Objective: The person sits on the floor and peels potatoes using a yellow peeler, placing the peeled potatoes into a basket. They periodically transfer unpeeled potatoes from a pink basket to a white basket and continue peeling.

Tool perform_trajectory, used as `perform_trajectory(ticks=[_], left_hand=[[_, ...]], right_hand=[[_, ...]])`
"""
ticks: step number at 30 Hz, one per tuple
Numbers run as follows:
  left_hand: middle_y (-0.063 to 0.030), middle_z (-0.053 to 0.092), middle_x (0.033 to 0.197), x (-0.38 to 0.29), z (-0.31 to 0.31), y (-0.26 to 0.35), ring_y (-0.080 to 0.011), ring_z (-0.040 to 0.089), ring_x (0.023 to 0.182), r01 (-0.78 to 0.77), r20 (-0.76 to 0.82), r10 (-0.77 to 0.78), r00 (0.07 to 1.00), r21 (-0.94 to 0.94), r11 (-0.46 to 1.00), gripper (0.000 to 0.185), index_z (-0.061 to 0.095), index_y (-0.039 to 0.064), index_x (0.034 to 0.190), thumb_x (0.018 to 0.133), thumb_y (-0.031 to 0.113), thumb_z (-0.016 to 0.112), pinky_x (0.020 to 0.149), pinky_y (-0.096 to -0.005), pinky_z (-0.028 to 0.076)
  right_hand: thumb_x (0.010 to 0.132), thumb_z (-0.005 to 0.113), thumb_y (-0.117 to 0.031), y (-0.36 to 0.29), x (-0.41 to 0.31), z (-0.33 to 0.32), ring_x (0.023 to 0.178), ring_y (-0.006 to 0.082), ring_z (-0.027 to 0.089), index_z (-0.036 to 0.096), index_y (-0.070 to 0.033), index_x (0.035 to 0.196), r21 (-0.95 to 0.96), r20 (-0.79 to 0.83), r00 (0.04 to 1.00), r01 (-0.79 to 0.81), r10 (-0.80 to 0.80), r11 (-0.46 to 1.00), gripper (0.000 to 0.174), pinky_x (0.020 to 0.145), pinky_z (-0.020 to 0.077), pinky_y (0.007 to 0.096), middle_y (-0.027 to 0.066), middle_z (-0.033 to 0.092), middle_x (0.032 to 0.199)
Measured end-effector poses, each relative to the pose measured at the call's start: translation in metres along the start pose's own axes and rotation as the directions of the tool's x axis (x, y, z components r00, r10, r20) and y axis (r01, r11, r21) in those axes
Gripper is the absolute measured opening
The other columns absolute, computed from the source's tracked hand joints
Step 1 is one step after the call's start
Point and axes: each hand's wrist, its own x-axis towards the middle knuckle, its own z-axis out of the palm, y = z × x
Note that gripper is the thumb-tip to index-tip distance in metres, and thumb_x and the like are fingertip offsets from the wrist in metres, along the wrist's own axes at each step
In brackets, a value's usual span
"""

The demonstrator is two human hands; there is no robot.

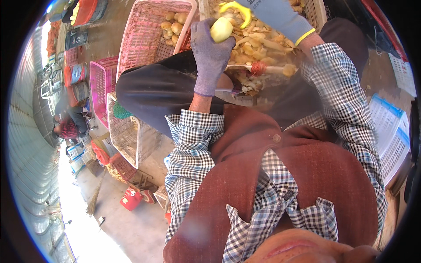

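My left hand [212, 54], in a purple-grey knit glove, grips a pale peeled potato [221, 30] at the top centre. My right hand [279, 16], in a grey glove with a yellow cuff, holds a yellow peeler [245, 14], whose curved part shows just right of the potato; its blade cannot be made out. Both hands are above a pale plastic crate whose near rim [276, 69] has red twine around it. Many peelings [255, 46] fill this crate. To its left, a pink plastic crate [144, 36] holds several brownish unpeeled potatoes [176, 28].
Pink crates [103, 88] and a dirty white crate [123, 131] stand to the left. Blue-and-white baskets [389, 131] are at the right. Farther left are a red bucket [131, 199], a broom [95, 194] and another person [70, 126]. Scraps [253, 86] lie below the peelings crate.
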Motion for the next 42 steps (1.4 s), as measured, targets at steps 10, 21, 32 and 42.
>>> perform_trajectory(ticks=[10,21,32,42], left_hand=[[-0.0112,0.061,0.112,0.01,-0.001,-0.003,-0.0206,0.064,0.101,-0.203,-0.091,0.216,0.972,0.128,0.971,0.063,0.057,0.0,0.125,0.073,0.013,0.089,0.086,-0.0337,0.055],[-0.0093,0.062,0.119,0.011,0.001,0.009,-0.0208,0.063,0.106,-0.074,-0.028,0.069,0.997,-0.287,0.955,0.052,0.055,0.001,0.132,0.087,0.014,0.078,0.092,-0.0315,0.054],[-0.0155,0.069,0.1,0.006,-0.001,-0.005,-0.0235,0.07,0.09,0.258,0.183,-0.212,0.96,-0.281,0.924,0.062,0.061,-0.003,0.118,0.066,0.016,0.089,0.078,-0.0345,0.058],[-0.0106,0.067,0.098,0.0,-0.007,0.005,-0.0172,0.068,0.08,0.466,0.355,-0.303,0.884,-0.704,0.536,0.048,0.056,0.003,0.119,0.083,0.02,0.083,0.056,-0.0274,0.053]], right_hand=[[0.093,0.065,-0.017,-0.025,-0.019,-0.006,0.089,0.0197,0.07,0.065,-0.003,0.128,0.841,0.541,0.836,-0.535,0.093,-0.084,0.038,0.076,0.0543,0.0315,0.0082,0.074,0.104],[0.091,0.064,0.0,-0.017,-0.014,-0.014,0.102,0.0113,0.065,0.06,0.001,0.133,0.764,0.354,0.933,-0.247,0.067,-0.596,0.042,0.087,0.0538,0.0266,0.0049,0.07,0.116],[0.085,0.06,-0.017,-0.001,-0.005,-0.022,0.096,0.0281,0.063,0.066,-0.013,0.104,0.388,-0.16,0.986,0.099,-0.039,0.916,0.021,0.082,0.0486,0.0414,0.007,0.064,0.103],[0.084,0.059,-0.014,0.014,-0.012,-0.003,0.093,0.0293,0.062,0.067,-0.015,0.106,0.316,-0.117,0.987,-0.072,0.114,0.946,0.023,0.08,0.048,0.0435,0.0088,0.063,0.099]])
